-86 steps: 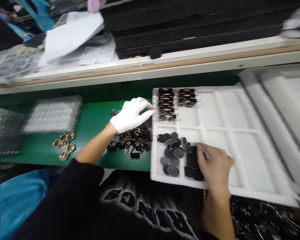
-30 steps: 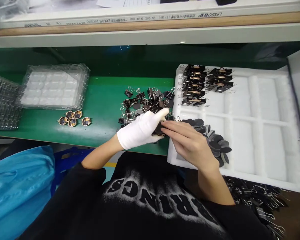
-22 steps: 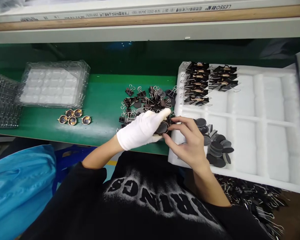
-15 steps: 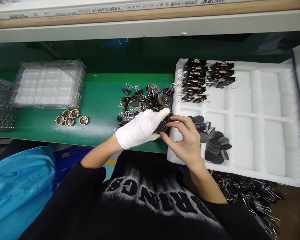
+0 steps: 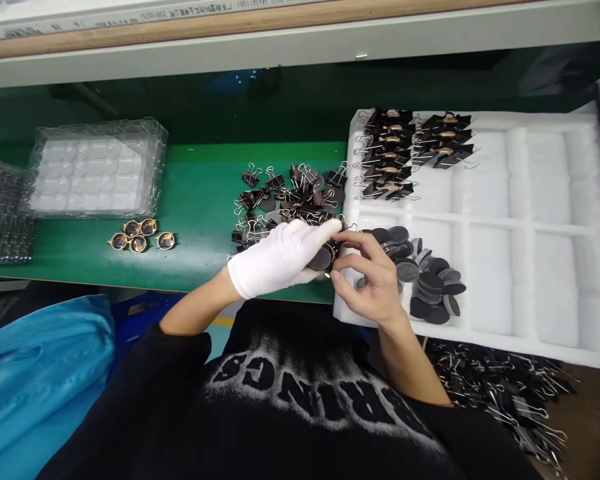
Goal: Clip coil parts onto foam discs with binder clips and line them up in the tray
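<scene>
Left hand [image 5: 280, 261], in a white glove, fingers curled closed round a dark round disc [image 5: 322, 257]; index finger stretched over its top edge. Right hand [image 5: 373, 277], bare, just right of the left, thumb and fingertips pinched at the disc's right rim, touching it. Whether anything small sits between those fingertips cannot be told. The disc sits between the two hands, above the near edge of the green bench [image 5: 200, 207] and just left of the white foam tray [image 5: 530, 227].

Just beyond the gloved hand: loose heap of black binder clips [image 5: 290, 197], too tangled to count. Right of the bare hand, in the tray's near-left compartment: pile of dark discs [image 5: 427, 280], overlapping, roughly fifteen. Further beyond the right hand, in the tray's far-left compartments: two columns of clipped assemblies [image 5: 387, 155], about six in the left column, about four in the right.

Well left of the gloved hand: five small gold-rimmed round parts [image 5: 139, 235] in a cluster. Beyond them one stack of clear blister trays [image 5: 97, 167], and a second stack [image 5: 3, 210] at the far left edge. Near right, below the foam tray: another heap of clips [image 5: 500, 387], uncounted.
</scene>
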`<state>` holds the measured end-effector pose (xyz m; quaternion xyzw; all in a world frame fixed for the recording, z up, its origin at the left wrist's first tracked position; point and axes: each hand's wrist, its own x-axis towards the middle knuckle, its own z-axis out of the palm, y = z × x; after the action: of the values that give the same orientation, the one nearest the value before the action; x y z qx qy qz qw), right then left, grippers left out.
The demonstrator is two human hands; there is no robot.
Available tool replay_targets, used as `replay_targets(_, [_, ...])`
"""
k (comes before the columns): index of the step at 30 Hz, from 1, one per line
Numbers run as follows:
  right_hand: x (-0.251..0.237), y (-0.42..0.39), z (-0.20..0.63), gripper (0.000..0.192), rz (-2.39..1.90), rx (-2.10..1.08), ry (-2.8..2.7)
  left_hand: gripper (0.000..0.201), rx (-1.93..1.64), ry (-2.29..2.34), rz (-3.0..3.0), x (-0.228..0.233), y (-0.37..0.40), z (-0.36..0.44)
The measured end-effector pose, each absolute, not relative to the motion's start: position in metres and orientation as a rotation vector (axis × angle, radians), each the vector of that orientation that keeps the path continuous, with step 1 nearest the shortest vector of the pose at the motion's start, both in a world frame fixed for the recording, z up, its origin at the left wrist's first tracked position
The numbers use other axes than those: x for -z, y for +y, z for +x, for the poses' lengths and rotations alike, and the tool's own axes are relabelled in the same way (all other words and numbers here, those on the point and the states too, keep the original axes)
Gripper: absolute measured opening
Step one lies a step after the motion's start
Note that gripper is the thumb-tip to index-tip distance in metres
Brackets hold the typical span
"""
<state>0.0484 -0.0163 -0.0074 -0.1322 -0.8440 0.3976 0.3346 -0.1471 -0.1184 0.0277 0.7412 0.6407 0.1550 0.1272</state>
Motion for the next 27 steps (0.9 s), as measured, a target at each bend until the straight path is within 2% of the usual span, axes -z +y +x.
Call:
replay_targets(3, [0.009, -0.018, 0.049, 0.023, -0.394, -1.093, -2.168, 0.078, -0.402, 1.869, 2.192, -0.03, -0.118, -0.145])
replay_targets(5, [0.011, -0.022, 0.049, 0.025, -0.505, -1.19, -2.089, 0.074, -0.365, 1.878, 2.216, -0.034, -0.118, -0.143])
replay_targets(7, [0.012, -0.024, 0.047, 0.019, -0.625, -1.413, -1.989, 0.068, -0.314, 1.9, 2.255, -0.039, -0.119, -0.14])
replay_targets(11, [0.015, -0.027, 0.045, 0.036, -0.772, -1.856, -1.815, 0.053, -0.273, 1.869, 2.304, -0.04, -0.122, -0.138])
replay_targets(16, [0.016, -0.03, 0.046, 0.035, -0.824, -2.006, -1.646, 0.08, -0.811, 1.79, 1.995, -0.018, -0.136, -0.144])
replay_targets(17, [0.016, -0.031, 0.046, 0.034, -0.82, -2.014, -1.626, 0.074, -0.899, 1.79, 1.854, -0.014, -0.139, -0.144])
replay_targets(21, [0.017, -0.038, 0.046, 0.029, -0.802, -2.007, -1.66, 0.03, -0.981, 1.816, 1.443, -0.008, -0.15, -0.13])
replay_targets(27, [0.014, -0.043, 0.047, 0.024, -0.802, -2.038, -1.744, 0.026, -0.921, 1.903, 1.398, -0.017, -0.164, -0.142])
